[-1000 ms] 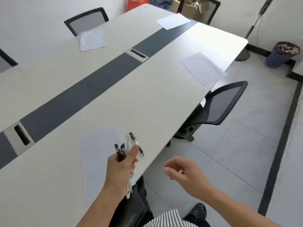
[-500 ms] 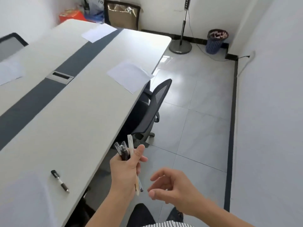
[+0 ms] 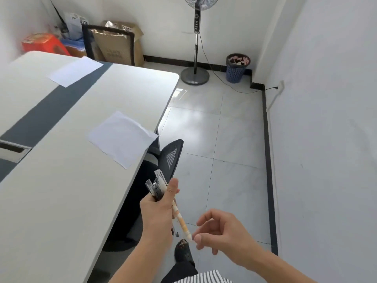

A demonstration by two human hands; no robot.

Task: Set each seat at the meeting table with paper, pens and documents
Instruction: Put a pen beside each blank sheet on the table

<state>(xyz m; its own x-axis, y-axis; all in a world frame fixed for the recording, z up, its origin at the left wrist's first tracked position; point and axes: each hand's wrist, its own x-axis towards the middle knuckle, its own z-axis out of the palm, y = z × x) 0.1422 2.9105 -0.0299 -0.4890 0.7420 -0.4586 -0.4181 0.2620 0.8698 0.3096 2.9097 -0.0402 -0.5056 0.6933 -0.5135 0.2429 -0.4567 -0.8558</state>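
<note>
L hand grips pen bundle; long axis slants, caps up-left, tips down-right. Orange-white pen pokes out lowest, tip just beside R hand thumb. R fingers loosely curled, pinching nothing yet. Paper sheet ahead-left at meeting table edge.

A bundle of pens is gripped in the left hand, with the thumb laid along it and the caps seen above the fist. One orange-and-white pen is seen projecting below the fist. The right hand is held with loosely curled fingers just beside that pen's tip; contact cannot be confirmed. Ahead and left of the left hand, a sheet of paper is laid at the table edge.
</note>
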